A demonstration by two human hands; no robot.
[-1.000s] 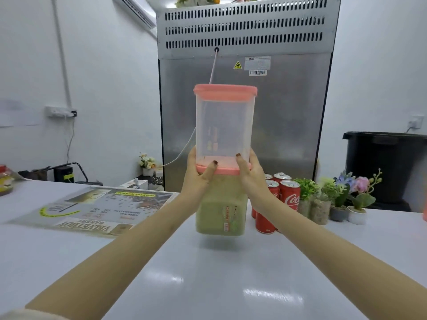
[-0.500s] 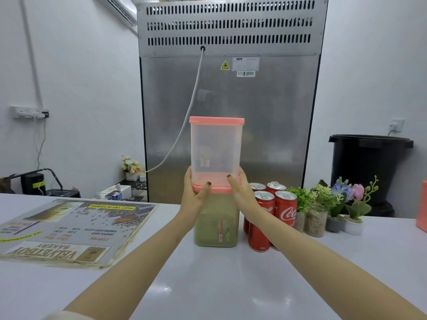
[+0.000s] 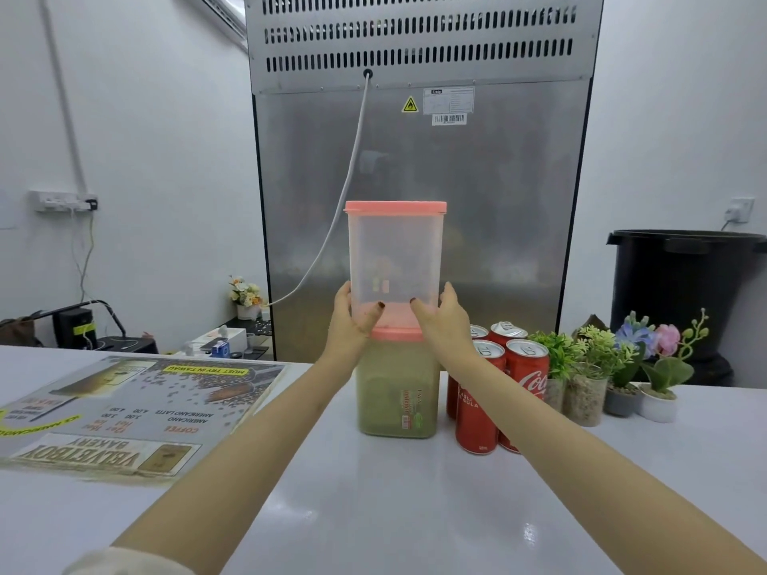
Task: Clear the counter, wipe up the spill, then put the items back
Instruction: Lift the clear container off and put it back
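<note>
A head-worn wide-angle camera looks from the near edge of the counter [image 3: 373,512] forward and slightly down across it, square-on to the steel cabinet [image 3: 456,201] behind its far edge. It sits close: the left forearm [image 3: 249,450] and right forearm [image 3: 560,441] stretch from the bottom corners toward the far edge.

glossy white counter [image 3: 394,512], brushed metal fridge back [image 3: 477,201], translucent plastic containers [image 3: 396,259], shiny cans [image 3: 477,404].

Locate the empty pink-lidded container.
Head view, centre: empty container atop the green-powder container, gripped low by left hand and right hand, Coca-Cola cans at right.
</note>
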